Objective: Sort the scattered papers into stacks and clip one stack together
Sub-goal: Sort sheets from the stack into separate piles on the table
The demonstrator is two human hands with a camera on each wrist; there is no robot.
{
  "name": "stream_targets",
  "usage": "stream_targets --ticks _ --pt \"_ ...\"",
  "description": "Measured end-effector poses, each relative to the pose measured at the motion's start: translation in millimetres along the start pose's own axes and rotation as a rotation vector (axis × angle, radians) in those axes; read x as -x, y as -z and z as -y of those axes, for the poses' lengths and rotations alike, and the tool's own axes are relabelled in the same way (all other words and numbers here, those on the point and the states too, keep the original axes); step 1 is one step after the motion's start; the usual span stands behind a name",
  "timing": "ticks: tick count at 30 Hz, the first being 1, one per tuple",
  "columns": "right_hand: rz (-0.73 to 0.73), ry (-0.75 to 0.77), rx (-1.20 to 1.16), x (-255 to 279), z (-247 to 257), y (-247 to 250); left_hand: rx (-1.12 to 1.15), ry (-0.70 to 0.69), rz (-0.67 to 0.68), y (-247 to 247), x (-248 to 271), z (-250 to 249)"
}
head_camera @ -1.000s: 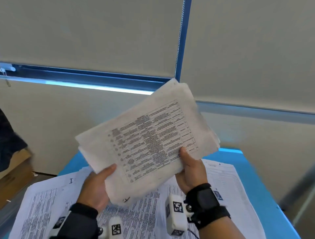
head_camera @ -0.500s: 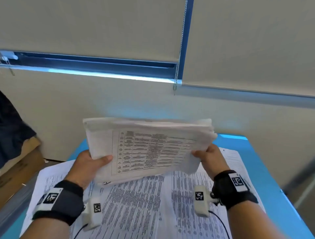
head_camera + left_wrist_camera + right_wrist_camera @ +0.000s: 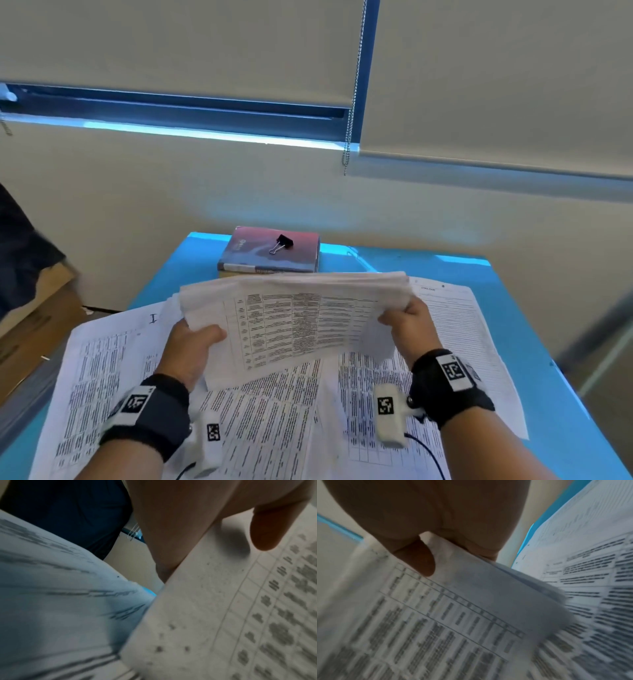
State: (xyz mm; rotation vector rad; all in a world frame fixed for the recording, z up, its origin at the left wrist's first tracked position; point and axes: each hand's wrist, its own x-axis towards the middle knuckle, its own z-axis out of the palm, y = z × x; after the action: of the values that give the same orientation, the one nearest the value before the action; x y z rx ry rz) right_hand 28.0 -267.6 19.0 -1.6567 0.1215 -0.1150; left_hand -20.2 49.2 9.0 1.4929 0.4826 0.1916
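A thick stack of printed papers (image 3: 294,318) hangs tilted over the table, its top sheet showing a table of text. My left hand (image 3: 191,346) grips the stack's left side, thumb on top. My right hand (image 3: 407,322) grips its right side. The left wrist view shows my thumb (image 3: 274,524) pressed on the stack (image 3: 223,615); the right wrist view shows my thumb (image 3: 419,559) on the same stack (image 3: 436,615). More printed sheets (image 3: 274,421) lie spread on the blue table (image 3: 534,342) below. A black binder clip (image 3: 282,242) rests on a book at the far edge.
The book (image 3: 270,251) lies on a second book at the table's far edge, near the wall. Cardboard boxes (image 3: 30,329) and dark cloth stand at the left. A bead chain (image 3: 347,137) hangs from the window blind.
The stack has swung from diagonal to level and come down toward the table. Both hands have moved to its side edges. The book and clip have come into view.
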Motion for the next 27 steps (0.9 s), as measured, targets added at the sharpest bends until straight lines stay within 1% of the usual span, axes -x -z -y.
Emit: stream_targets --ticks 2,3,4,5,6,7,8,9,10,11,12,13,14,16,18,20,21,22,23,24,25,26,27 --pt "0.056 -0.005 0.116 2.4 -5.8 -2.6 -0.072 0.042 0.015 1.5 -3.7 8.9" --pt "0.055 0.017 0.154 1.8 -7.0 -2.9 -0.073 0.023 0.011 3.3 -5.7 7.7" --pt "0.041 0.050 0.185 1.8 -4.4 -2.9 -0.059 -0.026 -0.025 7.3 -8.0 3.1" --pt "0.024 0.089 0.220 1.9 1.4 -1.8 -0.062 -0.105 -0.089 11.9 -8.3 -7.0" --pt "0.014 0.139 0.258 2.3 9.6 -0.7 -0.138 -0.213 -0.163 16.6 -6.8 -21.6" --pt "0.020 0.196 0.308 2.5 20.0 0.1 -0.274 -0.351 -0.205 19.2 -4.7 -39.1" --pt "0.036 0.251 0.372 3.3 32.7 0.0 -0.466 -0.486 -0.192 18.6 -0.9 -56.8" --pt "0.058 0.312 0.449 5.8 48.3 -1.5 -0.665 -0.599 -0.125 13.7 4.7 -73.3" --pt "0.082 0.376 0.527 7.6 64.1 -3.6 -0.850 -0.675 -0.024 5.2 10.0 -89.0" --pt "0.107 0.439 0.593 10.7 80.6 -6.7 -0.984 -0.710 0.085 -4.2 15.0 -102.0" --pt "0.128 0.493 0.648 14.6 96.0 -10.2 -1.052 -0.724 0.182 -13.4 19.3 -113.0" --pt "0.151 0.541 0.683 19.5 110.7 -13.3 -1.064 -0.730 0.249 -19.8 20.7 -119.8" --pt "0.168 0.587 0.696 23.8 122.6 -16.2 -1.017 -0.734 0.296 -23.3 19.6 -123.8" --pt "0.157 0.653 0.689 31.3 139.7 -19.2 -0.814 -0.728 0.310 -27.8 19.4 -126.0" --pt "0.072 0.665 0.596 31.3 144.4 -14.9 -0.628 -0.658 0.300 -28.9 18.2 -118.8" --pt "-0.098 0.626 0.388 22.9 134.7 -7.5 -0.502 -0.576 0.263 -26.8 20.4 -109.7" --pt "-0.165 0.585 0.238 18.4 126.3 -4.8 -0.452 -0.542 0.251 -25.2 22.0 -105.4" --pt "-0.188 0.536 0.062 13.2 115.8 -4.1 -0.395 -0.505 0.244 -24.0 22.9 -100.6" --pt "-0.153 0.480 -0.123 9.8 104.4 -5.4 -0.327 -0.479 0.235 -23.3 24.0 -96.9" --pt "-0.070 0.411 -0.276 8.4 93.3 -10.8 -0.263 -0.459 0.230 -23.1 24.6 -93.3" --pt "0.024 0.350 -0.351 8.9 83.3 -18.6 -0.206 -0.450 0.235 -23.6 23.9 -89.4" --pt "0.097 0.293 -0.361 11.5 74.9 -27.2 -0.150 -0.438 0.243 -24.5 23.7 -85.8" --pt "0.131 0.253 -0.352 15.8 70.0 -35.3 -0.098 -0.429 0.252 -25.5 24.3 -82.6"
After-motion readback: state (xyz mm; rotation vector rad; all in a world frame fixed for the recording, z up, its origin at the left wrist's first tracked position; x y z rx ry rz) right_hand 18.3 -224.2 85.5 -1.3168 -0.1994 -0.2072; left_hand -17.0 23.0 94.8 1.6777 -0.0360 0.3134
